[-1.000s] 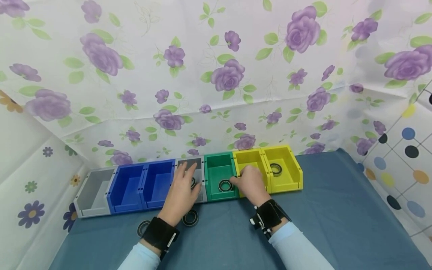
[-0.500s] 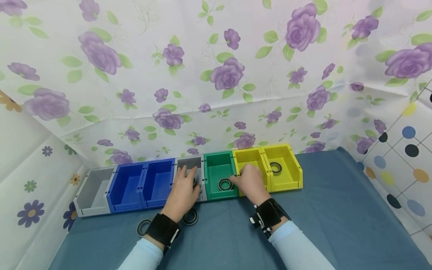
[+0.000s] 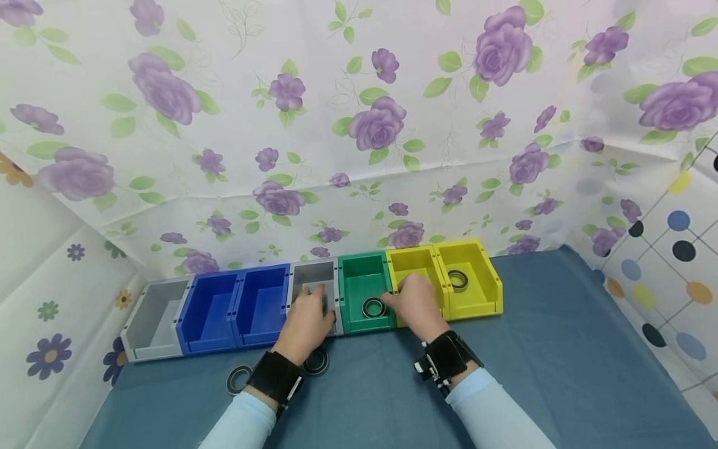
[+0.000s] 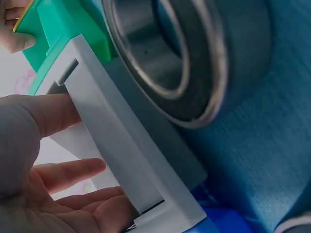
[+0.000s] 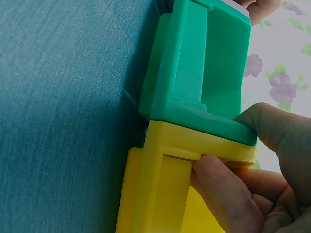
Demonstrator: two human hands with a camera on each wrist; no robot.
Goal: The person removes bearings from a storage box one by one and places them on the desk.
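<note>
My left hand (image 3: pixel 305 321) reaches down into the middle grey bin (image 3: pixel 314 270), fingers lowered around a bearing mostly hidden behind them. In the left wrist view its thumb and fingers (image 4: pixel 73 174) are spread apart behind the bin's front wall, some tips hidden. My right hand (image 3: pixel 417 305) pinches the adjoining walls of the green bin (image 3: pixel 364 269) and the yellow bin (image 5: pixel 204 141), thumb on the green side, fingers on the yellow. One ball bearing (image 3: pixel 364 308) lies in the green bin, beside the right thumb. Another bearing (image 3: pixel 316 373) lies on the cloth below my left wrist.
A further bearing (image 3: pixel 230 380) lies on the blue cloth (image 3: pixel 370 393) at left. The far right yellow bin (image 3: pixel 493 299) holds a bearing (image 3: pixel 465 282). Two blue bins (image 3: pixel 207 312) and a grey bin (image 3: pixel 159 312) continue the row leftwards. A flowered sheet (image 3: pixel 336 156) hangs behind.
My left hand has lowered further into the middle grey bin, its fingers dropping from above the back part down toward the bearing. The right hand stays in place on the bin walls.
</note>
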